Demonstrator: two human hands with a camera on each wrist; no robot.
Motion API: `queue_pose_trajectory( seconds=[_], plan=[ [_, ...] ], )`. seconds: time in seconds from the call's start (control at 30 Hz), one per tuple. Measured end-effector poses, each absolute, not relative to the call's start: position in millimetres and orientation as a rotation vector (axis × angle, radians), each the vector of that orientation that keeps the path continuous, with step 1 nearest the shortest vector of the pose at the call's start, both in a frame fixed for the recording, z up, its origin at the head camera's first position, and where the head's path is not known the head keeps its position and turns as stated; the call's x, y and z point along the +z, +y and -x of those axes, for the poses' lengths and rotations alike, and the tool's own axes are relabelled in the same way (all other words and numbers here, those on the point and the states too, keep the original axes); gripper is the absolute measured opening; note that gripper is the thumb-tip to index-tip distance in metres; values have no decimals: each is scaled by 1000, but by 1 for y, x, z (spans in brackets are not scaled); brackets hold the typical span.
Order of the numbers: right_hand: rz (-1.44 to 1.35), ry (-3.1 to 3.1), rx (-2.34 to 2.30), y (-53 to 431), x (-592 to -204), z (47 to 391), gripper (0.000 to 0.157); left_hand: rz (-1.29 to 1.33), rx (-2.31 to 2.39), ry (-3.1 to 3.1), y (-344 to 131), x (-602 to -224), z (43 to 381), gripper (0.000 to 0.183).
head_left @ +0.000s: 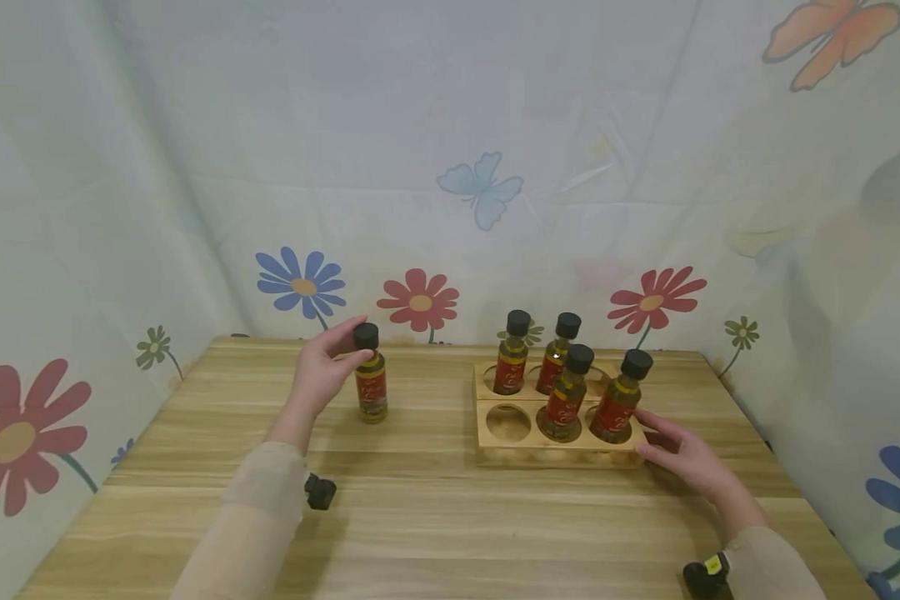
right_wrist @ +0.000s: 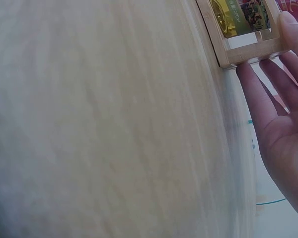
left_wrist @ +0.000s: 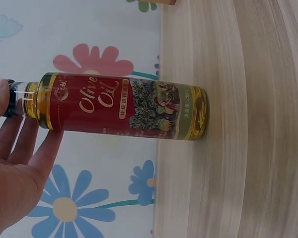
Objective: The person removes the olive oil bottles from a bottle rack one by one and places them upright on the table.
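My left hand (head_left: 324, 372) grips an olive oil bottle (head_left: 372, 387) by its black cap and neck. The bottle is upright, with a red label; whether its base touches the table cannot be told. To the right is a two-tier wooden bottle rack (head_left: 562, 456) with round holes. Two like bottles stand in its back row (head_left: 512, 367) and two in its front row (head_left: 617, 408). The front-left hole (head_left: 508, 423) shows no bottle. My right hand (head_left: 686, 462) holds the rack's right end, thumb at the front corner and fingers against the end panel (right_wrist: 253, 53).
The wood-grain table (head_left: 420, 525) carries everything. Behind it hangs a pale cloth (head_left: 345, 125) printed with flowers and butterflies, which also runs along both sides. Dark wrist devices (head_left: 320, 492) sit at both sleeves.
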State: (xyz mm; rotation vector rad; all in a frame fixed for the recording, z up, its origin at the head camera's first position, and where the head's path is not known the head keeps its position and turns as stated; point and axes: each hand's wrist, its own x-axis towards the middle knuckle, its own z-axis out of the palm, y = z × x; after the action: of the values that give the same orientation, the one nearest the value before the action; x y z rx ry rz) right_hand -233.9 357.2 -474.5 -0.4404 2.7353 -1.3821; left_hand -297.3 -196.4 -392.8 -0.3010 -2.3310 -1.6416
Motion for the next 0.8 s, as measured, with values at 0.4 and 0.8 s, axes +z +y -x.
queue_pose_trajectory(
  seconds=[0.4, 0.8],
  plan=[
    [457, 2725, -1397, 359, -476, 234, 63, 300, -1663, -2321, -199, -396, 297, 54],
    [401, 2756, -1340, 358, -476, 235, 65, 266, -1721, -2265, -203, -390, 292, 60]
  ],
)
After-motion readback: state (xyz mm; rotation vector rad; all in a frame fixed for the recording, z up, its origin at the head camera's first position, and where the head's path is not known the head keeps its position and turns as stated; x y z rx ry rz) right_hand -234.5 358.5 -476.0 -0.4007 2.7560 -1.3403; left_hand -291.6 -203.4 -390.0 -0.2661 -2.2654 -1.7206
